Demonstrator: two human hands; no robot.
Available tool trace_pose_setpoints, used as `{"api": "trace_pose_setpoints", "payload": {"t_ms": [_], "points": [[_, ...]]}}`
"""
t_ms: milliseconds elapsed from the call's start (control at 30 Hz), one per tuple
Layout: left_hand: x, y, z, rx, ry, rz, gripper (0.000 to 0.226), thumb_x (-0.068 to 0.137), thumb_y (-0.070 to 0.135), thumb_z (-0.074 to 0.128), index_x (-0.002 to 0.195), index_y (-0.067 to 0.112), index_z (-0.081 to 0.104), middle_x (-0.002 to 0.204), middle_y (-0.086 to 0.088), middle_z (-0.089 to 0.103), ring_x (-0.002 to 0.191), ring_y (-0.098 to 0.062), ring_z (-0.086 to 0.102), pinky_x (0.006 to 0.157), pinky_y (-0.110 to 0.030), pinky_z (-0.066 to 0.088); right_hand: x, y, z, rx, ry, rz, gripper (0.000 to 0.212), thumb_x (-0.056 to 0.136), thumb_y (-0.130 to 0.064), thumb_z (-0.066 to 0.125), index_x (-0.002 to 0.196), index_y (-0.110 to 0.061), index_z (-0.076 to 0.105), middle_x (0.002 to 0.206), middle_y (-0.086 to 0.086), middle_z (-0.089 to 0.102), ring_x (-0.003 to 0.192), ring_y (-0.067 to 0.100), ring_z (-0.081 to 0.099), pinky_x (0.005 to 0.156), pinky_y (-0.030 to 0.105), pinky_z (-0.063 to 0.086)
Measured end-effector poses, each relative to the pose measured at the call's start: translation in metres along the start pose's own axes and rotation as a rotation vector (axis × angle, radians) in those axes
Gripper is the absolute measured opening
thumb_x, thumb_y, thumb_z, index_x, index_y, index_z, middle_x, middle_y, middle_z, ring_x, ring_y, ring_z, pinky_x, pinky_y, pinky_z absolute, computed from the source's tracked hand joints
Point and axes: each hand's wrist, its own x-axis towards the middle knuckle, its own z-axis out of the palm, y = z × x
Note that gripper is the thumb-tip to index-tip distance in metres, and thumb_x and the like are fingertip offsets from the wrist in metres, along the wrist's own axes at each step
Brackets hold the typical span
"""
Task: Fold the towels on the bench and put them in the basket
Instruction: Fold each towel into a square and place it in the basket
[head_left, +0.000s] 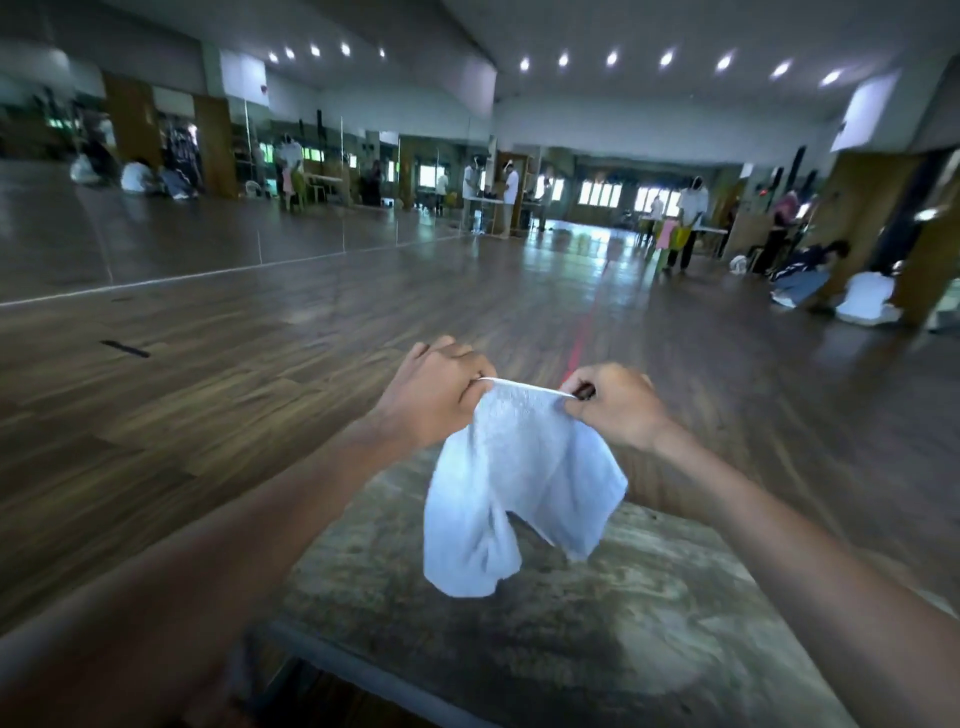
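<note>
Above the bench (597, 649), with left hand (434, 397) and right hand (615, 402) pinching top corners of the towel (519, 478), draw it taut, then lay flat.

The bench (571, 649) is standing on the floor (260, 364) and running away from the camera. Its wooden top is showing a worn, mottled grey-brown surface, and a dark frame bar (363, 670) is running under its near left edge. The floor is showing dark, glossy wooden planks. A red line (582, 332) is running along the floor beyond the far end of the bench, and a short dark strip (124, 349) is lying on the planks well to the left
</note>
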Motion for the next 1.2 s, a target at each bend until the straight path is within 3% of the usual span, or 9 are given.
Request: {"api": "trace_pose_setpoints", "payload": {"t_ms": [133,300,500,600,767,833,967,1100,1200], "points": [[0.046,0.014,-0.057,-0.028,0.034,0.007,0.017,0.097,0.026,0.046,0.103,0.022,0.061,0.098,0.006,0.06,0.104,-0.017,0.048,0.09,-0.035,0.035,0.013,-0.015,-0.079,0.055,0.051,-0.092,0.011,0.085,-0.024,0.065,0.075,-0.028,0.065,0.081,-0.007,0.069,0.079,0.013,0.062,0.078,0.032,0.045],[0.082,0.033,-0.12,-0.205,0.031,-0.041,0.013,0.099,0.021,0.044,0.092,0.018,0.055,0.08,0.001,0.059,0.073,-0.018,0.055,0.067,-0.032,0.047,0.006,-0.028,-0.161,-0.091,-0.251,-0.142,0.026,0.09,-0.023,0.063,0.069,-0.007,0.058,0.063,0.0,0.049,0.06,0.015,0.042,0.059,0.029,0.031],[0.089,0.034,-0.163,-0.26,0.034,-0.065,0.013,0.099,0.022,0.046,0.095,0.014,0.057,0.079,0.001,0.057,0.065,-0.01,0.049,0.055,-0.017,0.037,-0.011,-0.02,-0.216,0.057,-0.125,-0.072,0.025,0.088,-0.023,0.066,0.09,0.001,0.068,0.093,0.014,0.068,0.083,0.02,0.061,0.074,0.027,0.046],[0.084,0.038,-0.166,-0.295,-0.033,-0.081,0.012,0.099,0.023,0.046,0.098,0.017,0.056,0.082,0.005,0.057,0.071,-0.009,0.052,0.058,-0.018,0.038,-0.018,-0.025,-0.224,0.197,0.009,-0.067,0.02,0.085,-0.025,0.068,0.091,-0.006,0.07,0.101,0.003,0.069,0.097,0.017,0.062,0.08,0.023,0.047],[0.069,0.049,-0.148,-0.642,0.062,-0.128,0.01,0.094,0.034,0.054,0.095,0.027,0.061,0.092,0.016,0.062,0.087,-0.002,0.059,0.073,-0.021,0.045,-0.021,-0.041,-0.227,0.399,0.19,-0.07,0.018,0.083,-0.022,0.071,0.089,-0.006,0.069,0.102,0.012,0.07,0.103,0.025,0.064,0.093,0.038,0.05],[0.064,0.054,-0.141,-0.705,0.053,-0.121,0.008,0.088,0.04,0.06,0.092,0.034,0.062,0.095,0.017,0.064,0.09,0.002,0.06,0.075,-0.017,0.045,-0.022,-0.044,-0.227,0.425,0.188,-0.065,0.015,0.083,-0.021,0.071,0.089,-0.007,0.07,0.1,0.009,0.071,0.101,0.022,0.065,0.087,0.031,0.05],[0.062,0.072,-0.13,-0.745,-0.092,-0.087,0.034,0.073,0.056,0.061,0.097,0.033,0.066,0.092,-0.007,0.069,0.085,-0.015,0.065,0.074,-0.026,0.051,-0.023,-0.05,-0.22,0.429,0.14,-0.105,0.016,0.081,-0.022,0.073,0.09,-0.01,0.072,0.1,0.008,0.071,0.094,0.017,0.066,0.081,0.029,0.053],[0.067,0.1,-0.119,-0.851,-0.099,-0.059,0.015,0.08,0.037,0.07,0.091,0.028,0.07,0.088,0.007,0.069,0.069,0.005,0.057,0.07,-0.012,0.046,-0.021,-0.055,-0.208,0.346,0.101,-0.161,0.012,0.076,-0.026,0.078,0.082,-0.016,0.074,0.092,0.007,0.072,0.093,0.023,0.066,0.089,0.04,0.052],[0.07,0.11,-0.111,-0.934,-0.078,-0.075,0.01,0.08,0.029,0.073,0.086,0.021,0.072,0.086,0.007,0.071,0.074,0.001,0.062,0.075,-0.016,0.05,-0.024,-0.055,-0.203,0.357,0.097,-0.179,0.01,0.074,-0.025,0.079,0.079,-0.018,0.075,0.091,0.015,0.071,0.088,0.027,0.067,0.089,0.044,0.051]]}}
